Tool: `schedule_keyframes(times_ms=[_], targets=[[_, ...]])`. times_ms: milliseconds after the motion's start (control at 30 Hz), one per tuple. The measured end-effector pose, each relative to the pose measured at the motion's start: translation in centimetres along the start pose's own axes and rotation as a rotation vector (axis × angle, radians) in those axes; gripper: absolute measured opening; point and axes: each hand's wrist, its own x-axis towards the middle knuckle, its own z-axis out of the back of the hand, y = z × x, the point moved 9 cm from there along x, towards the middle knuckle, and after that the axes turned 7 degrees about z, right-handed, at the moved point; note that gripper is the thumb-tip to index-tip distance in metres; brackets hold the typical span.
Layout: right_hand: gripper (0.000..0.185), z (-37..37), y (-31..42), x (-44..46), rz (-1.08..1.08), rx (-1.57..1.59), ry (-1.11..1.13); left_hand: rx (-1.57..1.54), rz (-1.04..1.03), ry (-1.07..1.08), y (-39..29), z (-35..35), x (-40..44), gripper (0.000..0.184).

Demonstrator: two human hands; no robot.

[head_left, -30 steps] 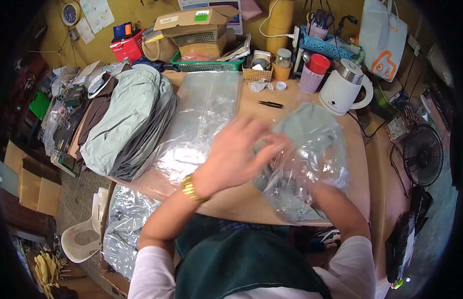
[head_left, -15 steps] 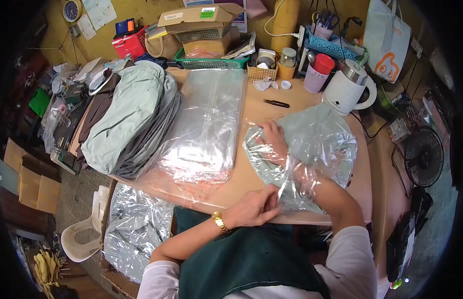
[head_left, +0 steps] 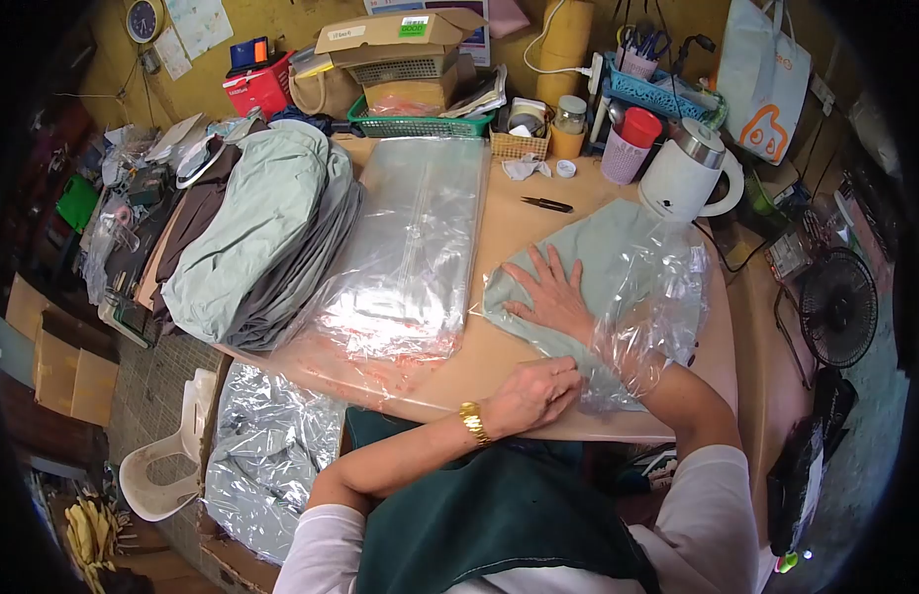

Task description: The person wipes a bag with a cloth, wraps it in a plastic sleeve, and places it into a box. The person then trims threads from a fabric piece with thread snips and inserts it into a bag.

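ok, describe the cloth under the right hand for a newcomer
Table, right half, just nearer than the white kettle: pale green cloth. Unlike the stacked cloth at left, it lies apart, clear plastic over part, right hand flat on it.

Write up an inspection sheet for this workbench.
Surface: tan tabletop, bare in the middle
Job's things: grey-green cloth, partly inside clear bag; clear plastic sheets; cloth pile
Clutter: black snips, white cap, kettle
Hands: left hand closed at the bag's near edge; right hand spread on the cloth
Cables: white cord behind; black cord beside kettle
Surroundings: fan right, white chair left
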Motion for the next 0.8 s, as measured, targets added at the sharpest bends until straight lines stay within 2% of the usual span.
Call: schedule_keyframes(times_ms=[33, 100, 167, 233, 267, 300, 367, 400, 467, 500, 533, 567, 633, 700, 733, 800], targets=[[0.072, 0.8, 0.3, -0.2, -0.038, 0.019, 0.019, -0.005, 0.019, 0.061, -0.1, 0.3, -0.4, 0.017], [0.071, 1.9, 2.3, -2.4, 0.023, 0.137, -0.045, 0.029, 0.017, -0.117, -2.1, 6.3, -1.7, 0.041], [0.07, 2.3, 4.8, -4.4, 0.077, 0.256, -0.118, -0.2, 0.458, -0.553, 3.7, 10.7, -6.4, 0.068], [0.077, 2.8, 9.1, -5.6, 0.333, 0.666, -0.17, -0.862, 0.848, -0.579, 10.2, 8.4, -10.3, 0.082], [0.077, 2.2, 8.7, -5.6, 0.326, 0.666, -0.172, -0.864, 0.848, -0.572, 10.2, 8.3, -10.8, 0.082], [0.077, 0.2, 8.3, -5.2, 0.34, 1.065, -0.042, -0.894, 0.868, -0.581, 10.3, 8.1, -11.5, 0.082], [0.077, -4.5, 6.4, -3.6, 0.348, 1.46, 0.093, -0.92, 0.885, -0.59, 10.3, 8.0, -12.5, 0.084], [0.07, -5.9, 2.2, -1.2, 0.31, 1.369, -0.19, -0.979, 0.882, -0.542, 10.3, 7.5, -12.6, 0.085], [0.064, -2.9, -0.9, 1.3, 0.265, 1.264, -0.463, -1.044, 0.896, -0.448, 9.3, 7.0, -12.0, 0.086], [0.073, 0.5, 2.3, 3.2, 0.299, 0.495, -0.201, -1.042, 0.895, -0.451, 9.4, 6.7, -12.1, 0.086], [0.082, 0.7, 3.3, 4.3, 0.3, -0.272, 0.063, -0.942, 0.896, -0.395, 9.5, 6.2, -12.4, 0.085], [0.082, -0.1, 2.9, 5.2, 0.304, -0.268, 0.061, -0.84, 0.899, -0.339, 9.5, 5.9, -12.5, 0.085], [0.085, -1.3, 0.9, 7.4, 0.158, -0.056, -0.09, -0.878, 0.892, -0.349, 9.2, 5.9, -12.7, 0.082], [0.089, -1.6, -0.2, 8.6, 0.113, 0.044, -0.058, -0.928, 0.877, -0.41, 9.7, 5.9, -13.5, 0.084], [0.092, -2.1, -0.9, 8.9, 0.062, 0.142, -0.017, -0.884, 0.845, -0.444, 9.7, 5.9, -13.7, 0.077], [0.091, -2.8, -1.0, 9.3, 0.08, 0.11, -0.021, -0.968, 0.903, -0.43, 9.8, 5.5, -14.0, 0.074]])
